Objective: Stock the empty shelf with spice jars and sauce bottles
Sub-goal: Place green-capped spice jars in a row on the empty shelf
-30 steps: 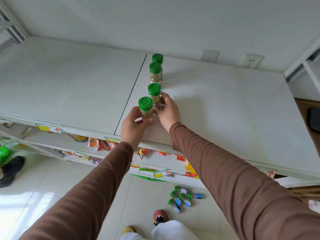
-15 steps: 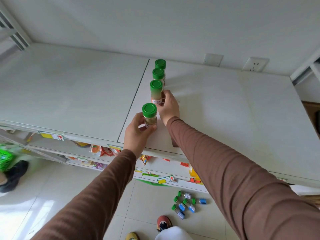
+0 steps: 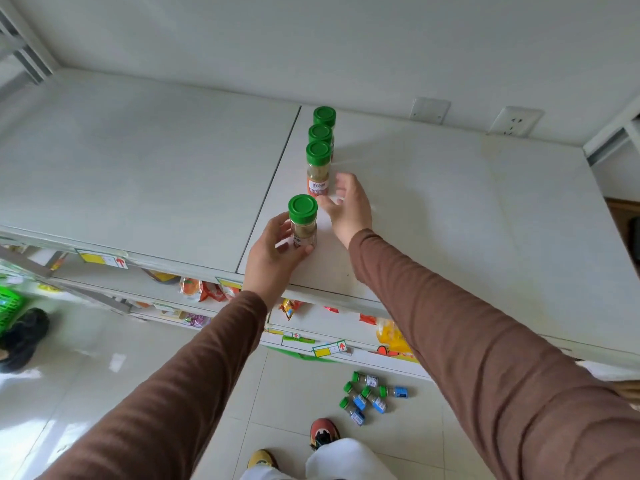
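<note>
A row of green-capped spice jars stands upright on the white top shelf (image 3: 450, 209), running front to back. My left hand (image 3: 273, 251) grips the nearest jar (image 3: 303, 221) near the shelf's front edge. Just behind it stands a second jar (image 3: 318, 169) with an orange label, then two more jars (image 3: 321, 133) (image 3: 325, 116) toward the wall. My right hand (image 3: 348, 207) hovers beside the second jar with fingers spread, holding nothing and just off the glass.
Several small green-capped jars with blue labels (image 3: 370, 396) lie on the tiled floor below. Lower shelves (image 3: 207, 289) hold snack packets and price tags. A green basket (image 3: 8, 303) sits at the left. Wall sockets (image 3: 516, 121) are behind the shelf.
My right hand has let go of the second jar and opened, drawing slightly back to the right. My left hand still holds the front jar.
</note>
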Demonstrator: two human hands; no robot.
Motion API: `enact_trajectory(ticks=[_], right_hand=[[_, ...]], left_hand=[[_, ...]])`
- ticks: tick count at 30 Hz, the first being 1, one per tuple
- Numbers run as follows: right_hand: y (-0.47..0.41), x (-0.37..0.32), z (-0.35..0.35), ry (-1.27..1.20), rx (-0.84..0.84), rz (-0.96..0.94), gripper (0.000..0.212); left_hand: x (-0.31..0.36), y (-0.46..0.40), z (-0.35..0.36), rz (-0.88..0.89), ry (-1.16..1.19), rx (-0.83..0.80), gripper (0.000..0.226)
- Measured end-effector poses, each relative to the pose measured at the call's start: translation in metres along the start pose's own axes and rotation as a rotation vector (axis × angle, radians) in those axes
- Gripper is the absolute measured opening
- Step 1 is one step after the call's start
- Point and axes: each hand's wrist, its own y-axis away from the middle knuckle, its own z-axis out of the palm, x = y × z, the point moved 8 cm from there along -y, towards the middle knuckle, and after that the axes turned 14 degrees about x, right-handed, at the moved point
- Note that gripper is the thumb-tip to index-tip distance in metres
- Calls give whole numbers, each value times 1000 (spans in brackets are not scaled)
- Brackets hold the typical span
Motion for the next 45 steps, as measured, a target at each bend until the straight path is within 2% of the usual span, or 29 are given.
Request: enact_trajectory(ticks=[4,11,15,20,32,41,45], right_hand=[[40,14,-20,-111,-82,83,41],[107,22,-26,-251,-197,213,45],[119,16,-15,-293,-229,220,44],[104,12,-8,-257,-204,197,43],[49,1,7,-232,-182,204,33],[38,3,11,-186,-204,192,30],[44,8,7,-118,-266,184,44]], left_hand=[[-9,7,-13,-36,-32,-24,70],[-17,21,-11,-106,-2,-93,76],[-14,23,-1,-71,-44,-155,72],[-3,16,6,6,-116,-129,65],[9,-24,35,-3,-120,-108,60],[1,-33,42,-61,-141,-88,70],[-5,-25,33,-114,-166,-43,78]])
